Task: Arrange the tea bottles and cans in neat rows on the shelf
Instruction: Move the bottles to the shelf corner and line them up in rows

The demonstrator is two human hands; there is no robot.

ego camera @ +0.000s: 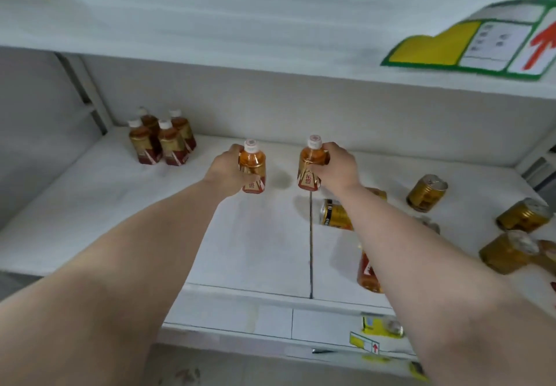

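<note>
Two bare arms reach over a white shelf (114,205). The left hand (228,172) grasps an upright tea bottle (252,172) with a white cap. The right hand (337,169) grasps a second tea bottle (310,169), also upright, with a gap between the two. Well to the left of the left hand, four tea bottles (162,143) stand clustered. To the right of the right hand, gold cans (427,193) sit scattered, and a fallen bottle (367,274) lies under the right forearm.
</note>
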